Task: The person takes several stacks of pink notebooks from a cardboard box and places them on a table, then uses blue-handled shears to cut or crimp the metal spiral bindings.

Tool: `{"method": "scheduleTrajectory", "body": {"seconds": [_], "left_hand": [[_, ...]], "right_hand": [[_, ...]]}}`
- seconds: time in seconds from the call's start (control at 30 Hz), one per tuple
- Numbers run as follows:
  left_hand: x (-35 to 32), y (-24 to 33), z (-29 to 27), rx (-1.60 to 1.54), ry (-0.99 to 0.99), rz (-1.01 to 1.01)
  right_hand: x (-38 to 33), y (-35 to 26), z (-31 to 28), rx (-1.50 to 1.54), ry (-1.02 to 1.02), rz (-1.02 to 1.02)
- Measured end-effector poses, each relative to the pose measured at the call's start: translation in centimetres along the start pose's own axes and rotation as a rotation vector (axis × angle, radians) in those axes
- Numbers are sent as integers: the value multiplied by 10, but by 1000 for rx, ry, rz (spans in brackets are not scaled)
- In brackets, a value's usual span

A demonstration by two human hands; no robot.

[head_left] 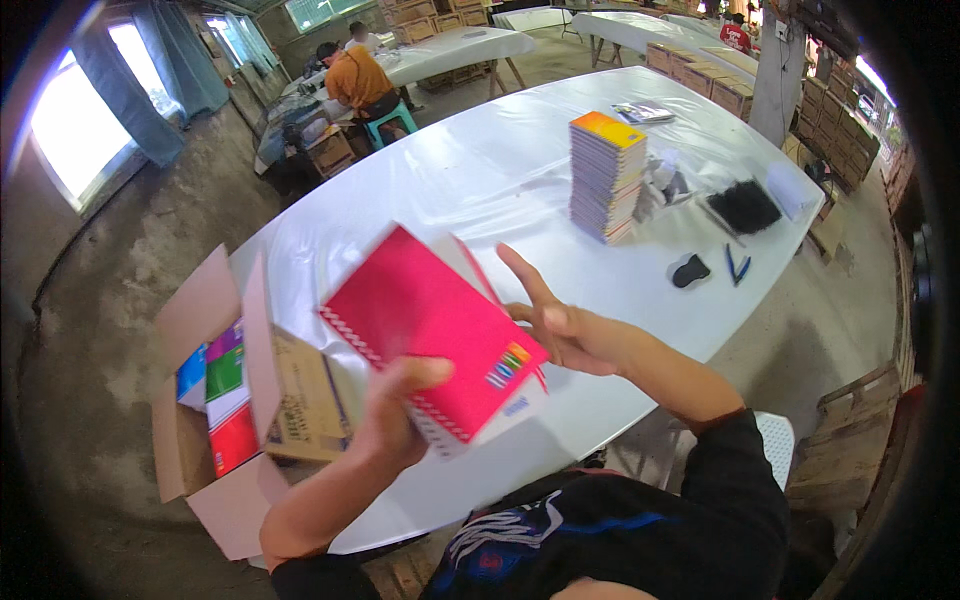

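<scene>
My left hand (393, 412) grips a red-covered notebook (425, 325), thumb on the cover. Small punched holes line the notebook's left and lower-left edge, and white pages and another red cover show behind it. At the notebook's right edge is my right hand (568, 335), open, with its index finger stretched out; some of its fingers are partly hidden, and I cannot tell whether it touches the pages. To the left, an open cardboard box (262, 345) holds notebooks with red (233, 438), green, purple and blue covers.
On the white-covered table (450, 200) stands a tall stack of notebooks (607, 180), orange-yellow on top. Right of it lie a black bristly pile (744, 207), blue-handled pliers (738, 265) and a small black object (690, 271). A person in orange (360, 78) sits at a far table.
</scene>
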State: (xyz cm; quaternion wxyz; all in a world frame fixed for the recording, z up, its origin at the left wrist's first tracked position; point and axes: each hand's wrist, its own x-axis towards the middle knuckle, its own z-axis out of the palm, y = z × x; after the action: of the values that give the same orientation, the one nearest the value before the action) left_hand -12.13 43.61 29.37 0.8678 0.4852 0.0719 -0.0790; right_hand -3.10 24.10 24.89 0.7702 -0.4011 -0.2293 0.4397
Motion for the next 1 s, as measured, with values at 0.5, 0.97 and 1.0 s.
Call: {"method": "scheduleTrajectory", "body": {"seconds": [0.5, 0.97, 1.0], "left_hand": [[243, -298, -12, 999, -532, 890], [240, -345, -21, 1012, -586, 517], [240, -348, -23, 1066, -594, 520]], "right_hand": [[-114, 57, -287, -889, 197, -78], [-119, 139, -338, -1348, 289, -219], [-117, 140, -339, -1411, 285, -262]]}}
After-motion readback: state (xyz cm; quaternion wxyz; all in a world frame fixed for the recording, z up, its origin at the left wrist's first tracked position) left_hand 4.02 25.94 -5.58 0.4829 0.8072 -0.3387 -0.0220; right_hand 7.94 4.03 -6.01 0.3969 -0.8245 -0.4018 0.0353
